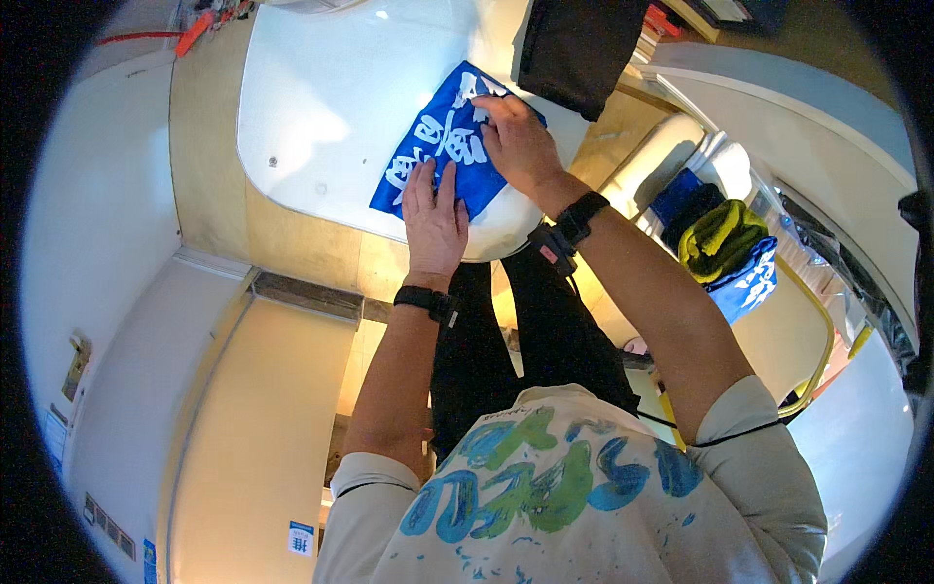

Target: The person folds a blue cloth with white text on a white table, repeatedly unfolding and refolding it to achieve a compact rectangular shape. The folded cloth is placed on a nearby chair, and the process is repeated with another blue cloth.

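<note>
A folded blue cloth with white lettering [474,179] lies flat and slanted on a white table [314,87]. My left hand [434,226] rests palm down on its near left part, fingers stretched out over the fabric. On the cloth's upper right part lies my right hand [518,142], its fingers bent and the fingertips touching the lettering. Whether the fingertips pinch any fabric does not show. Both wrists wear black straps with small devices. A folded black cloth [580,55] lies at the table's far right edge.
Right of the table, a chair [788,343] bears a pile with a yellow-green towel [722,241] and a blue cloth with white lettering [748,285]. A pale door [255,438] stands at the lower left. A red object [193,35] is beyond the table's far left corner.
</note>
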A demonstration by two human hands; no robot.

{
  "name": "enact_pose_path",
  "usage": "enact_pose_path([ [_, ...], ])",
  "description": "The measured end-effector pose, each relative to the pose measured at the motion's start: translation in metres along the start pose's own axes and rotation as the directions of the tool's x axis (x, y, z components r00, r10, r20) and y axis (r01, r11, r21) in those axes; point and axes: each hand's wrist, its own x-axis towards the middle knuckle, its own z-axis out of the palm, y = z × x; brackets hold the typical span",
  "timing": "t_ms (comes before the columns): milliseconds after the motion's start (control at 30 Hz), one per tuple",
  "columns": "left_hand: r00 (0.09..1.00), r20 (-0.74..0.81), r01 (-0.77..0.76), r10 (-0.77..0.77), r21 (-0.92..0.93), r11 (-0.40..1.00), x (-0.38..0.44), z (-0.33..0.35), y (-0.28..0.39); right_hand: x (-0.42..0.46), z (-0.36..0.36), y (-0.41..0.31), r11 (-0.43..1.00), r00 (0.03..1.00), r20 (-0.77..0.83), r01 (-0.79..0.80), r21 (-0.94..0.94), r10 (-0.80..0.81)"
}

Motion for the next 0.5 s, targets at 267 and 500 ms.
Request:
enact_pose_path([
  [267, 0.986, -0.047, 0.149, -0.158, -0.150, 0.977, 0.013, -0.030, -0.021, -0.041, -0.001, 0.059, 0.936, 0.935, -0.293, -0.096, 0.338, 0.202],
  [500, 0.995, -0.038, -0.092, 0.092, -0.020, 0.996, 0.026, -0.033, -0.019, -0.032, -0.010, 0.066, 0.885, 0.925, -0.189, -0.231, 0.404, 0.328],
])
